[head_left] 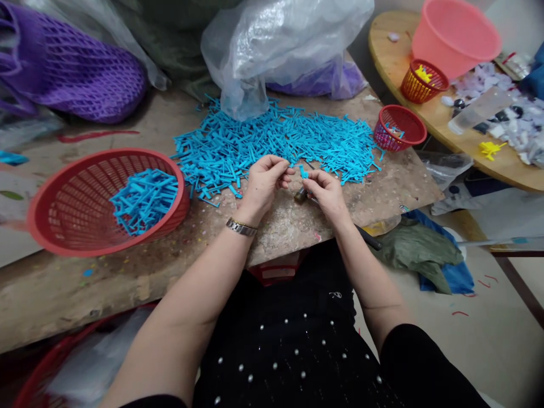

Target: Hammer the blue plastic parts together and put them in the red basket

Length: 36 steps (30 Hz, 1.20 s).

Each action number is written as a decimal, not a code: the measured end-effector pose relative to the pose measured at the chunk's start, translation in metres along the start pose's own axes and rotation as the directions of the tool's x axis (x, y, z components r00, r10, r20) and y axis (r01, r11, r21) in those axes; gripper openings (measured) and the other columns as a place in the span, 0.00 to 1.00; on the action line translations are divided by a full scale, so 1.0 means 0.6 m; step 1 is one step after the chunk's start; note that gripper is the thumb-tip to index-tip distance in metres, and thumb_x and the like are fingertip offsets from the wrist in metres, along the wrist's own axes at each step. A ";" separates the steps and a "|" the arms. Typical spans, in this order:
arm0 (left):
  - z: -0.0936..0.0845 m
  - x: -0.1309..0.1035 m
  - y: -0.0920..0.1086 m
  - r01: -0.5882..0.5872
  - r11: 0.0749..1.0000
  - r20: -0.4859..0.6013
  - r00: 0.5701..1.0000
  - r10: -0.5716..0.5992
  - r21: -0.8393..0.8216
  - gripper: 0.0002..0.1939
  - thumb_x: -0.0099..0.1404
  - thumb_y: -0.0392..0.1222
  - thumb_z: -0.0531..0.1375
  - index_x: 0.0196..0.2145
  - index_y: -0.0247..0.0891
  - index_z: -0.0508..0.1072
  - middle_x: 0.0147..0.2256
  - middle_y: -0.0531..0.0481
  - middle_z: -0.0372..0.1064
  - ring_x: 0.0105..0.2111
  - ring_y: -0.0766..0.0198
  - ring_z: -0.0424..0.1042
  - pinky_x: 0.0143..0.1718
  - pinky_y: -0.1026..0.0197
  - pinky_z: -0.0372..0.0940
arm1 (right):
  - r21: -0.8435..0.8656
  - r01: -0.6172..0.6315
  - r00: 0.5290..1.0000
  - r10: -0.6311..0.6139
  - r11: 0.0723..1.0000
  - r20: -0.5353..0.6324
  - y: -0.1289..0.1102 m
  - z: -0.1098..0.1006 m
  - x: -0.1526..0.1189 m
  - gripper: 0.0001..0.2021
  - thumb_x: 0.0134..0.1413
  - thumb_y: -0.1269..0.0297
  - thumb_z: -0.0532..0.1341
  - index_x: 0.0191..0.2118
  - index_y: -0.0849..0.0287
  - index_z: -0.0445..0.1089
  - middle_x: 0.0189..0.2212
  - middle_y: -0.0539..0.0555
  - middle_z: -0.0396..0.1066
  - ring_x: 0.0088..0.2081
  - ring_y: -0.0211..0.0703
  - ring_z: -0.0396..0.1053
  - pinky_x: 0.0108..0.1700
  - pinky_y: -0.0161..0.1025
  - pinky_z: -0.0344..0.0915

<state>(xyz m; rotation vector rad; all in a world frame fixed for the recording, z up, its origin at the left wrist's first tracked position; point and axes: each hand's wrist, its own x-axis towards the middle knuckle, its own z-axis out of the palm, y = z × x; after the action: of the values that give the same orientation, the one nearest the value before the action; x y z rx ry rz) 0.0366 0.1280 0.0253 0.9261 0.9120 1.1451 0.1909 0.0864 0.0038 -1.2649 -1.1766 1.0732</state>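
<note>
While the right hand (326, 191) pinches a blue piece (303, 171) above the worktop (280, 226), towards its front edge, the left hand (266, 182) holds its thumb and forefinger together just beside it; whether they grip anything, I cannot tell. Behind both hands, a blue pile (255, 139) spreads towards the back edge. A large basket (68, 198) with more pieces (144, 201) stands left, a small basket (402, 123) by the right edge.

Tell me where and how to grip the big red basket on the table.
The big red basket is probably best gripped by its rim, left and right, from above: the mouth opens upward, and the blue pieces heap toward the right side, likely making it heavier there.
</note>
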 end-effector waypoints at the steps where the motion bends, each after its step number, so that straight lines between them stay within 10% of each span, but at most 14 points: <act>1: 0.000 -0.001 0.001 0.015 1.000 0.012 1.000 -0.015 -0.011 0.07 0.63 0.36 0.66 0.32 0.35 0.70 0.26 0.53 0.74 0.21 0.74 0.69 0.23 0.73 0.62 | -0.008 0.006 1.000 -0.006 1.000 -0.009 0.001 0.001 0.000 0.16 0.48 0.48 0.67 0.33 0.56 0.71 0.25 0.45 0.68 0.25 0.33 0.63 0.27 0.32 0.63; 9: -0.007 0.000 -0.009 -0.072 0.967 0.089 0.995 0.051 0.246 0.04 0.63 0.39 0.63 0.32 0.36 0.72 0.29 0.51 0.75 0.26 0.68 0.71 0.27 0.68 0.64 | -0.205 0.110 0.990 -0.125 0.973 -0.062 0.010 -0.014 0.002 0.17 0.56 0.46 0.63 0.31 0.56 0.69 0.22 0.45 0.65 0.25 0.35 0.61 0.28 0.34 0.59; 17: -0.013 -0.003 -0.012 -0.457 0.600 0.321 0.889 0.326 0.657 0.12 0.68 0.43 0.61 0.44 0.37 0.82 0.45 0.45 0.80 0.47 0.56 0.75 0.54 0.57 0.63 | -0.567 0.303 0.947 -0.308 0.766 0.090 -0.011 -0.033 -0.009 0.09 0.62 0.63 0.59 0.30 0.56 0.70 0.28 0.49 0.71 0.33 0.40 0.67 0.38 0.38 0.59; 36: -0.002 -0.015 -0.006 -0.406 0.711 0.369 0.904 0.217 0.574 0.06 0.65 0.38 0.58 0.34 0.36 0.75 0.29 0.53 0.73 0.29 0.67 0.69 0.33 0.66 0.63 | -0.466 0.274 0.948 -0.318 0.841 -0.017 -0.012 -0.029 -0.012 0.10 0.64 0.61 0.55 0.38 0.56 0.72 0.30 0.49 0.74 0.34 0.41 0.72 0.40 0.38 0.64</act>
<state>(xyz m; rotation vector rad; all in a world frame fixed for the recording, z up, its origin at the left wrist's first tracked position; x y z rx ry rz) 0.0352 0.1187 0.0224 1.8285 0.9477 0.9458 0.2067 0.0768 0.0115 -1.4093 -1.5533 0.5101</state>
